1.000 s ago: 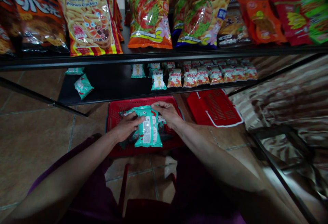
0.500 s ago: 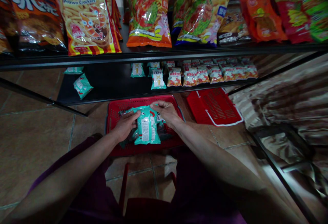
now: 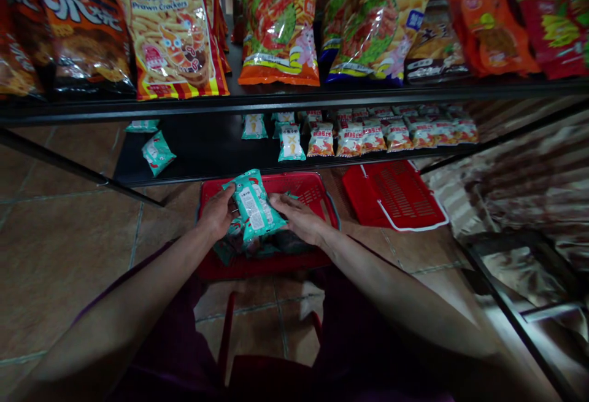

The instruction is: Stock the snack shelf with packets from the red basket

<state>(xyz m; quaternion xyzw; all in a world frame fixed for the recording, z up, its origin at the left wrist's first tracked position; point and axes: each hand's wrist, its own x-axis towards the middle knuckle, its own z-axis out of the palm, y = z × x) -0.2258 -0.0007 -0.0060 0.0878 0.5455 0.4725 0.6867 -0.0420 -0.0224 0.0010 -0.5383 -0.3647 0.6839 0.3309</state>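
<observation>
Between my two hands, a teal snack bag [image 3: 254,205] is held tilted above a red basket [image 3: 209,196], its printed back label facing up. My left hand [image 3: 217,213] grips the bag's left side, fingers partly behind it. On the right edge, my right hand [image 3: 297,216] is closed on the same bag with the thumb on top. More teal bags [image 3: 227,248] lie inside the basket under my hands, partly hidden.
Beyond the basket, a low black shelf [image 3: 197,156] carries small teal bags [image 3: 291,142] and several white-and-red bags [image 3: 350,139]. Large snack bags [image 3: 278,21] line the shelf above. A second red basket [image 3: 391,193] with a white handle sits on the tiled floor at right.
The teal bag has turned from nearly upright to a slant, its top leaning left, and has risen slightly. Both hands now grip its sides. The view has shifted a little.
</observation>
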